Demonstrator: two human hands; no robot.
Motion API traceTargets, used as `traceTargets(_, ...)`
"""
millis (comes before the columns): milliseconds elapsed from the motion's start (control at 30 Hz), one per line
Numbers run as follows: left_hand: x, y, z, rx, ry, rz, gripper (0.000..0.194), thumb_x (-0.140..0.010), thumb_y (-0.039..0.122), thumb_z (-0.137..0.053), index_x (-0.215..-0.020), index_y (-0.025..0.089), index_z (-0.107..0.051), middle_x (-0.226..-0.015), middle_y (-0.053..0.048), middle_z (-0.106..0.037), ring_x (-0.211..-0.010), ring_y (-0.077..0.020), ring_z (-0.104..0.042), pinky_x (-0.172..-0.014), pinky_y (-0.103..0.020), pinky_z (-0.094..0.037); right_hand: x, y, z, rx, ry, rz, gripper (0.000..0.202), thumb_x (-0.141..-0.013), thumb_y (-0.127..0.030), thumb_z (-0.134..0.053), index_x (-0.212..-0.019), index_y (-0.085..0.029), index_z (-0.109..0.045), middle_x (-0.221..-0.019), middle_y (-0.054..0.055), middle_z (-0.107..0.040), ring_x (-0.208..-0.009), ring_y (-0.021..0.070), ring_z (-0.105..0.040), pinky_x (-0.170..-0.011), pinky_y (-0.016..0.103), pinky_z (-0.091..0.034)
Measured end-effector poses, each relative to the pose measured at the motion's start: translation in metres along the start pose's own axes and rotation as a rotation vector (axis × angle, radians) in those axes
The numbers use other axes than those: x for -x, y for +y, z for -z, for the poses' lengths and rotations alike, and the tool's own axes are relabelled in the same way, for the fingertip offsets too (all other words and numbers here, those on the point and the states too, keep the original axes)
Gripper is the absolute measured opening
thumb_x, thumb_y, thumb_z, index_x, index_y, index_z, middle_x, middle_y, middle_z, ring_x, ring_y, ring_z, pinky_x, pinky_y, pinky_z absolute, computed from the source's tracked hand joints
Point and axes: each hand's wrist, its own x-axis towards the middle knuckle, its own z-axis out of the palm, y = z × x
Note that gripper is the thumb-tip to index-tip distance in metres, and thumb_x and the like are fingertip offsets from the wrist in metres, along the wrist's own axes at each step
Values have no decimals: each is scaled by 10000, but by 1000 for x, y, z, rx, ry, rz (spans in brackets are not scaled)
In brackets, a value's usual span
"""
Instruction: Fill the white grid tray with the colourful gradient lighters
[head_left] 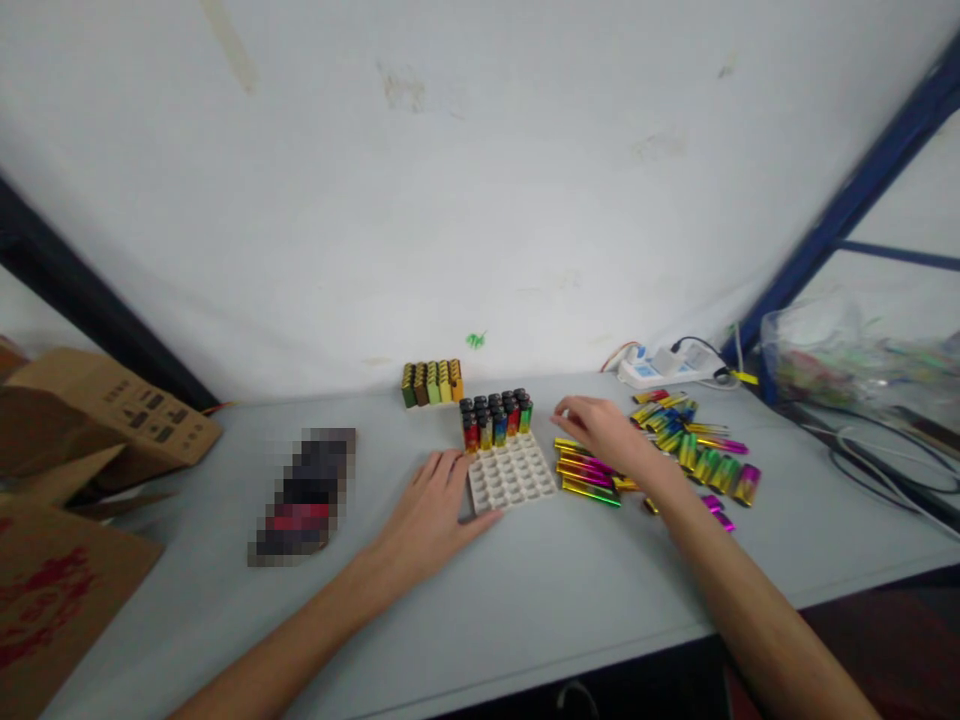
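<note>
A white tray (516, 475) with rows of small pockets lies on the table. Its far part holds several upright lighters (496, 420) with black tops and shiny coloured bodies. Along the tray's left edge rests my left hand (431, 505), fingers stretched and thumb apart by the near corner. My right hand (596, 428) is just right of the tray, above shiny gold, pink and green lighter-shaped pieces (589, 472) lying side by side. Its fingers are bent together; whatever they may hold is hidden. More loose shiny pieces (705, 462) are scattered beyond my right wrist.
Another upright block of lighters (433, 383) stands by the wall. A power strip (667, 365) with plugs is at the back right, beside cables and plastic bags (855, 350). Cardboard boxes (112, 410) and a pixelated dark object (304, 495) are on the left.
</note>
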Motion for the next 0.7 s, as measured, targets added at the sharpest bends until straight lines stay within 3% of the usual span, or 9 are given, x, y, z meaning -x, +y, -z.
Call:
traceTargets(67,-1,0,0,9,-2,7,637,-890,571,-698,-1343,145,-560,-1290,-151,-620,-1236,-332,-546,-1096,-482,-448,5,38,9,51,72,-74,266,-1012,-288,-549,-1169,-140,-705,-1006,144,-756,-856,256,-712,-826,372,-539)
traceTargets(133,-2,0,0,18,-3,12,634,-887,569,-701,-1338,145,-562,-1289,-151,-621,-1235,-330,-548,-1099,-488,-451,10,73,14,109,86,-105,323,-958,-245,-598,-1241,-123,-695,-1094,178,-752,-1020,308,-708,-962,450,-529)
traceTargets(200,-3,1,1,24,-6,16,626,-885,565,-704,-1335,153,-562,-1292,-148,-619,-1238,-329,-548,-1101,-492,-453,15,99,16,155,40,-129,335,-911,-251,-654,-1213,-125,-726,-1202,204,-732,-1154,345,-675,-1041,485,-498)
traceTargets(267,-2,1,1,26,-12,18,620,-886,560,-708,-1333,154,-563,-1295,-149,-615,-1244,-330,-545,-1106,-493,-452,18,112,16,152,-66,-181,304,-897,-257,-670,-1157,-125,-758,-1167,198,-751,-1091,337,-706,-999,457,-525)
traceTargets(367,-2,1,3,25,-14,17,618,-891,554,-707,-1333,148,-561,-1299,-151,-612,-1248,-330,-543,-1114,-498,-449,19,112,14,86,-186,-276,280,-921,-236,-631,-1139,-126,-769,-987,151,-794,-882,287,-746,-854,383,-561)
traceTargets(533,-3,1,5,18,-23,11,623,-896,551,-703,-1345,146,-555,-1296,-148,-613,-1244,-329,-545,-1109,-492,-456,20,96,22,-26,-184,-200,282,-971,-340,-587,-1042,-156,-789,-1068,138,-791,-963,269,-730,-896,350,-532)
traceTargets(700,-3,-1,4,1,-28,3,645,-893,574,-693,-1349,139,-556,-1292,-153,-612,-1245,-335,-544,-1115,-491,-447,23,97,24,-139,-314,-241,311,-921,-422,-657,-1049,-168,-781,-1008,115,-796,-879,255,-724,-809,331,-542)
